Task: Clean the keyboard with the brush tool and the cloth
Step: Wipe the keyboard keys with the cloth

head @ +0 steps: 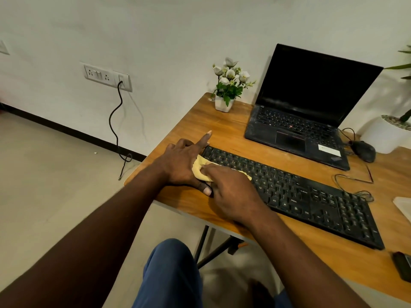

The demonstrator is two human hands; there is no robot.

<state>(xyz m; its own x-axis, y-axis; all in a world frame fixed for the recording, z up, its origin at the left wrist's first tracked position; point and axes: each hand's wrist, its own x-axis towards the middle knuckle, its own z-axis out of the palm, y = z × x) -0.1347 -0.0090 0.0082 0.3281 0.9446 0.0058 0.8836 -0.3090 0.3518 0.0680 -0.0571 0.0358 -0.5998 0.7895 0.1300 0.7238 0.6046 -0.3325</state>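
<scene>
**mod_kev:** Head view, what are the hands doing?

**tabletop_sam:** The right hand (pixel 231 192) is reaching in from 5 o'clock. Its fingers are curling down over a yellow cloth (pixel 200 168), bunching it up and pressing it onto the keys. The cloth is sitting at the 9 o'clock end of the black keyboard (pixel 300 192), squeezed right between the two hands.

**mod_kev:** And the left one?

**tabletop_sam:** The left hand (pixel 182 163) is lying loose and spread against that same end of the keyboard, gripping nothing. Its index finger is pointing straight out toward 1 o'clock, and its thumb is resting on the wooden table (pixel 222 127) just in front of the keys. The cloth is touching its inner edge (can't tell if any of it is tucked under the palm).

**mod_kev:** Anything else on the desk?

**tabletop_sam:** The keyboard is running diagonally from the middle toward 4 o'clock. An open laptop (pixel 311 112) with a dark screen is sitting at its 1 o'clock. A small flower pot (pixel 226 85) is standing just left of the laptop, near the table's far corner. A black mouse (pixel 363 151) is lying at 3 o'clock beside the laptop. Over at 10 o'clock a black cable (pixel 115 125) is hanging from a wall socket (pixel 106 76) down to the floor.
</scene>
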